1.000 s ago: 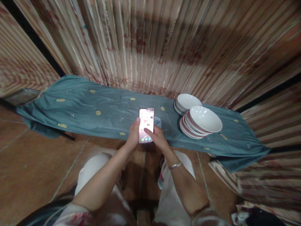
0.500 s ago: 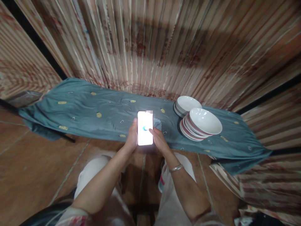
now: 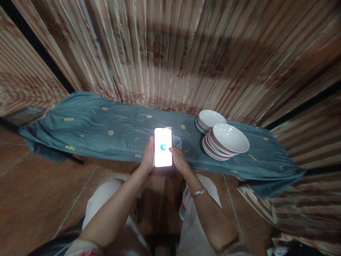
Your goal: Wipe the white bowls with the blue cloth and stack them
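A smartphone (image 3: 163, 158) is held upright between my two hands, its screen glowing white with a blue swirl logo in the middle. My left hand (image 3: 148, 156) is closed around its left edge, thumb along the side. At the right edge, my right hand (image 3: 179, 159) grips the phone, its thumb tip at the border of the screen. The fingers behind the phone are hidden. A small pale cloth-like patch (image 3: 177, 142) shows partly behind the phone, on the teal cloth.
A teal cloth with yellow motifs (image 3: 93, 131) covers the long low table. To the right stand a stack of red-rimmed white bowls (image 3: 230, 138) and, behind it, a second stack of white dishes (image 3: 212, 117). A pleated curtain (image 3: 160, 53) hangs along the back.
The logo on the phone screen now shows more fully, and my right thumb has shifted slightly toward the screen's edge. The whole view has moved a little; both hands keep holding the phone.
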`<state>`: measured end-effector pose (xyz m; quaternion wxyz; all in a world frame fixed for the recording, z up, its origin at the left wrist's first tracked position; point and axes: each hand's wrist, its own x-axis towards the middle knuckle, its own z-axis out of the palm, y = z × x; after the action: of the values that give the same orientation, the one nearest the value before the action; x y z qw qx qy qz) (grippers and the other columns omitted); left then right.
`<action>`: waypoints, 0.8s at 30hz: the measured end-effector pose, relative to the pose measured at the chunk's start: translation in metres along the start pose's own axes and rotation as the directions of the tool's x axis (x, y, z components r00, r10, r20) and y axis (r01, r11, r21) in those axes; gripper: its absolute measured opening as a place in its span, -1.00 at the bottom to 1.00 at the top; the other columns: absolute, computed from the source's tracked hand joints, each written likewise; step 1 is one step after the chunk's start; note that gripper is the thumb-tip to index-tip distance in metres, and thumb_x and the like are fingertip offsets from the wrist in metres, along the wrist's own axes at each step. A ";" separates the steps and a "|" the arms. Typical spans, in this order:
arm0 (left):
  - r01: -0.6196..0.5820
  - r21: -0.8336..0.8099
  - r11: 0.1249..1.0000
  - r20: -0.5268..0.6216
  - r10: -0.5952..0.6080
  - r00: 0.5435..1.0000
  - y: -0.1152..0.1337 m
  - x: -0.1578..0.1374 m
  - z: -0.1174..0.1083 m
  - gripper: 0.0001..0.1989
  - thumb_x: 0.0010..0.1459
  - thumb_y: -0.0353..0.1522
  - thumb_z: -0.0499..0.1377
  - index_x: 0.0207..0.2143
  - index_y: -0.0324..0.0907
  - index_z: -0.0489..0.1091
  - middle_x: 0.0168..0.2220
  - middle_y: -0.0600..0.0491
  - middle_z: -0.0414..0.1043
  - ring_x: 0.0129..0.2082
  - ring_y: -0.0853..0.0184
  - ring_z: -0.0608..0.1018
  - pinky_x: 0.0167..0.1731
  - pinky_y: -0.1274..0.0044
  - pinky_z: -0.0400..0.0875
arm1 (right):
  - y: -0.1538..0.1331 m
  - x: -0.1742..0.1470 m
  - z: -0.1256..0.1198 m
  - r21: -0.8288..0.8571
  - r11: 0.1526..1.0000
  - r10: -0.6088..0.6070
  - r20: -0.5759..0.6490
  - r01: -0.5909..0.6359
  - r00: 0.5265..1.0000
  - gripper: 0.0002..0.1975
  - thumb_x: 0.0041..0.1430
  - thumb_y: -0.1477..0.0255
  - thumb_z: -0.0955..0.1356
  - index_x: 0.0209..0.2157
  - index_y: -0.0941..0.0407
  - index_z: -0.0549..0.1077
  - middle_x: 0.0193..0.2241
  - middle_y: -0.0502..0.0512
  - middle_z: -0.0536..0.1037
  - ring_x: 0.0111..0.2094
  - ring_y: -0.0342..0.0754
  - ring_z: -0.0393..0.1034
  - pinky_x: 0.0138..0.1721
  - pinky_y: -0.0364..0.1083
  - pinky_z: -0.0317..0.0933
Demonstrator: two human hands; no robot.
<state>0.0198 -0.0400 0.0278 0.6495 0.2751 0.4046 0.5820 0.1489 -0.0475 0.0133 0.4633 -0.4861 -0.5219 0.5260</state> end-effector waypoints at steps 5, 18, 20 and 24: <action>0.009 -0.012 1.000 0.014 -0.009 1.000 -0.001 0.001 -0.001 -0.26 0.02 0.20 0.13 -0.19 -0.31 0.52 -0.36 -0.13 0.64 -0.41 0.10 0.65 -0.36 0.35 0.51 | -0.001 -0.001 0.000 0.003 1.000 -0.003 -0.035 0.003 0.999 -0.75 0.09 0.20 0.28 -0.46 0.07 0.43 -0.50 -0.02 0.53 -0.42 -0.03 0.35 -0.34 -0.09 0.22; -0.025 0.054 0.998 0.007 0.025 1.000 -0.001 0.001 -0.002 -0.27 -0.01 0.23 0.12 -0.26 -0.28 0.53 -0.43 -0.06 0.61 -0.51 0.20 0.61 -0.49 0.44 0.46 | -0.002 -0.001 0.000 -0.004 1.000 -0.006 -0.011 0.006 1.000 -0.76 0.10 0.26 0.25 -0.40 0.08 0.49 -0.45 0.02 0.56 -0.37 0.01 0.36 -0.29 -0.06 0.26; -0.029 0.056 0.998 0.006 0.029 1.000 0.000 0.001 -0.001 -0.27 -0.01 0.23 0.12 -0.26 -0.27 0.53 -0.42 -0.07 0.62 -0.50 0.20 0.61 -0.49 0.45 0.46 | -0.002 -0.001 0.000 -0.006 1.000 -0.011 -0.007 0.011 1.000 -0.76 0.10 0.27 0.24 -0.41 0.08 0.48 -0.45 0.02 0.56 -0.36 0.02 0.36 -0.26 -0.05 0.27; -0.028 0.048 0.998 0.024 0.027 0.999 -0.001 0.001 -0.002 -0.27 0.02 0.22 0.10 -0.23 -0.28 0.53 -0.41 -0.07 0.62 -0.49 0.19 0.62 -0.47 0.44 0.48 | -0.002 -0.001 -0.001 -0.019 1.000 -0.023 -0.005 0.023 1.000 -0.77 0.10 0.26 0.25 -0.41 0.07 0.48 -0.44 0.04 0.56 -0.34 0.03 0.39 -0.19 -0.02 0.29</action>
<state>0.0187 -0.0397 0.0263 0.6394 0.3028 0.4073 0.5777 0.1497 -0.0480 0.0157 0.4659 -0.4858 -0.5312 0.5146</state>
